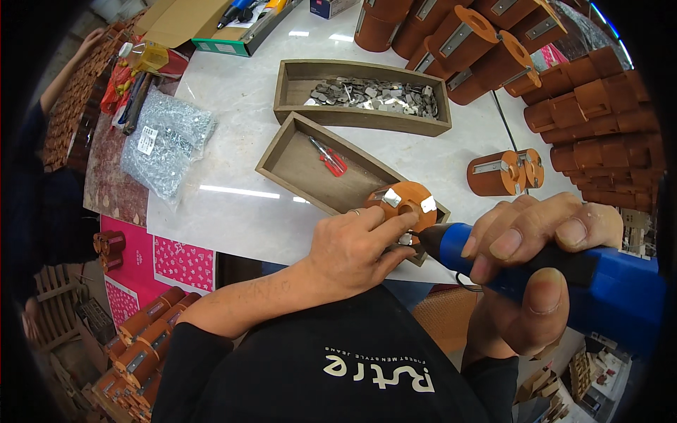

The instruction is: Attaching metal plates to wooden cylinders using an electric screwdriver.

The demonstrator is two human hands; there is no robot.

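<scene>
My left hand (345, 247) steadies a short orange-brown cylinder (412, 192) with a round hole and small bright metal tabs on its end. It rests at the near end of a wooden tray (300, 151), in which a small screwdriver with a red handle (334, 165) lies. Wrapped in my right hand (532, 247) is a blue electric screwdriver (620, 289). Its dark nose points left, the tip at the cylinder's near side by my left fingers. Those fingers partly hide the contact spot.
A second wooden tray (360, 123) holds many loose metal tabs (381, 97). Two finished-looking cylinders (493, 175) stand at right, more stacked behind (599, 102). At left are a bubble-wrap bag (166, 144), a bottle (151, 56) and an open box (222, 46). Another person's arm (67, 70) shows far left.
</scene>
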